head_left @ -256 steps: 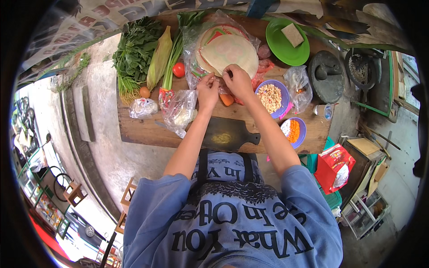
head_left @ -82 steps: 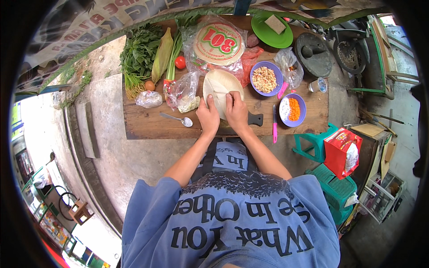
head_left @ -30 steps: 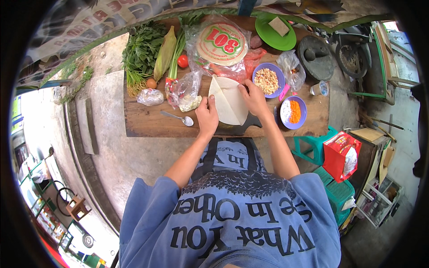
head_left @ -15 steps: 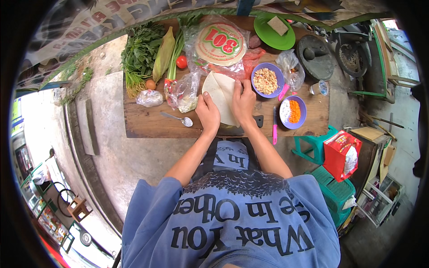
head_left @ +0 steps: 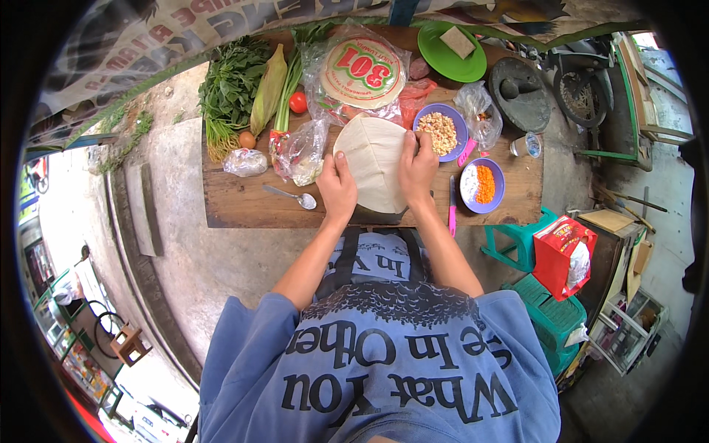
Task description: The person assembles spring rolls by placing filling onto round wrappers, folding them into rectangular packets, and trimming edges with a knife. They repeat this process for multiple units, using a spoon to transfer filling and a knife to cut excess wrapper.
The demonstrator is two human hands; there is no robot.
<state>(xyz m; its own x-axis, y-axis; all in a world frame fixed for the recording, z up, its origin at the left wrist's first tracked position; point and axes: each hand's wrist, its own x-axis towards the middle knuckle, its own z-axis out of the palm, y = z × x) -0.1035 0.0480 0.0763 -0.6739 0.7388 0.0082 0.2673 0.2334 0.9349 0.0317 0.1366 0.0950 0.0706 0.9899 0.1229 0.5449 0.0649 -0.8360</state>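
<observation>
Head view: two bare hands hold a pale, round spring roll wrapper (head_left: 375, 164) in front of the person's body, above the near part of a wooden surface (head_left: 240, 203). The left grip (head_left: 340, 189) is closed on the sheet's left edge, thumb on top and fingers mostly hidden. The right grip (head_left: 419, 168) pinches the right edge in much the same way, close to a purple bowl (head_left: 464, 127) of chopped pale filling. A dark cutting board (head_left: 379, 218) shows just past the wrapper's lower edge; whether the two touch cannot be told. Creases run across the sheet, and whether it is one layer or several is unclear.

The wrapper looks very light, thin and limp, more like soft cloth than card. It probably bends under its own weight, takes a crease easily and tears if pulled hard, most likely along those lines. It seems dry rather than slippery, so light pressure should do. The best hold is at opposite edges, thumb above and fingers flat beneath, leaving the middle unpinched. Left of it lies a metal spoon (head_left: 306, 200); to its right, a pink-handled knife (head_left: 452, 220), both apart from it
</observation>
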